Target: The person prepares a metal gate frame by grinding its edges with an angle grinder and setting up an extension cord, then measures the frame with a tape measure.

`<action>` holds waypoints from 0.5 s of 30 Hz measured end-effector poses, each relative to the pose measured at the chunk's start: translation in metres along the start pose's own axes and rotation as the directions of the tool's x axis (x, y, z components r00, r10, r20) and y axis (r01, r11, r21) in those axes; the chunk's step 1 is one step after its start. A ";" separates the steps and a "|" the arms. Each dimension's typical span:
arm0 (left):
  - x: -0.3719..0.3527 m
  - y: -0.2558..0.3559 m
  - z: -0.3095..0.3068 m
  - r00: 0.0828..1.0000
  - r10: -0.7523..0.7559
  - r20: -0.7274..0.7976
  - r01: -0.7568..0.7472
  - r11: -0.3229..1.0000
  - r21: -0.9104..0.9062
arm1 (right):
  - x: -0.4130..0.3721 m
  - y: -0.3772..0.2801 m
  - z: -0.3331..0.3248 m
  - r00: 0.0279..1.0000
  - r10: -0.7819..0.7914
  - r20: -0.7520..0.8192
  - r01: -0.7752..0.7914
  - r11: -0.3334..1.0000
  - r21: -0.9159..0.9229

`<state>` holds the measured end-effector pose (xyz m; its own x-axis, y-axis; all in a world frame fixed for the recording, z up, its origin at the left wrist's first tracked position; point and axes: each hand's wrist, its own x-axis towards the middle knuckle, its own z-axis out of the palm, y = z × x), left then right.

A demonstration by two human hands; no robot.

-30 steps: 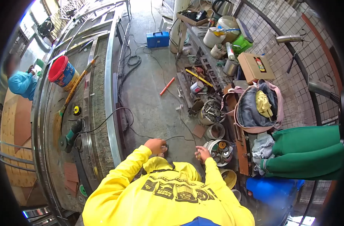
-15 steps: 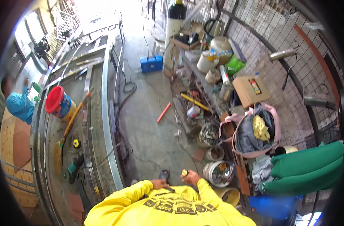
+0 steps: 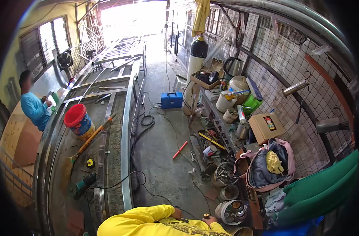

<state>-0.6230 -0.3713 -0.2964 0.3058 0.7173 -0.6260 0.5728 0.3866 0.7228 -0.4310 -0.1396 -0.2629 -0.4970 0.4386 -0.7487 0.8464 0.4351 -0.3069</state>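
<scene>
My left hand (image 3: 177, 213) is at the bottom of the head view, at the end of a yellow sleeve (image 3: 148, 214), close against the front of the yellow shirt. Its fingers are mostly hidden. My right hand (image 3: 211, 221) is curled round a small item with a black and yellowish end (image 3: 206, 216); I cannot make out what it is. Just right of that hand stands a white bucket (image 3: 220, 212) of discs and small parts. A black cable (image 3: 157, 195) runs over the floor ahead of the left hand.
Metal frames (image 3: 127, 157) at left bear a red bucket (image 3: 75, 115), broom (image 3: 89, 141), tape measure (image 3: 90, 163) and angle grinder (image 3: 84, 184). A person in blue (image 3: 33, 110) is beyond. A blue case (image 3: 171, 100) and red bar (image 3: 180, 150) lie ahead; a pink bag (image 3: 255, 177) is right.
The view has tilted up, so my hands and shirt sit lower in it and more of the far doorway shows. The person in blue holds their hands closer together.
</scene>
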 end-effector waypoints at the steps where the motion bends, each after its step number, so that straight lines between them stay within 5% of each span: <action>1: 0.000 0.002 0.004 0.999 -0.029 -0.034 0.029 1.000 0.002 | -0.006 -0.005 -0.001 0.999 0.036 0.009 -0.036 0.999 0.011; 3: -0.005 0.014 0.001 0.995 -0.054 -0.081 0.067 0.984 0.166 | 0.003 0.001 0.009 0.999 -0.034 -0.035 0.035 0.999 0.017; 9: -0.056 0.064 -0.015 0.781 -0.526 -0.336 0.488 0.850 -0.197 | 0.003 -0.008 0.016 0.992 -0.109 -0.056 0.114 0.989 0.096; 11: -0.058 0.070 -0.014 0.751 -0.483 -0.450 0.478 0.868 -0.135 | 0.016 0.001 0.029 0.978 -0.190 -0.081 0.198 0.974 0.110; 15: -0.034 0.061 0.000 0.817 -0.469 -0.334 0.472 0.878 -0.078 | -0.003 0.003 0.027 0.980 -0.198 -0.024 0.199 0.977 0.077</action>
<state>-0.5978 -0.3721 -0.2309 -0.2729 0.5985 -0.7532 0.5884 0.7232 0.3615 -0.4217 -0.1605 -0.2776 -0.6593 0.3625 -0.6588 0.7425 0.4523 -0.4941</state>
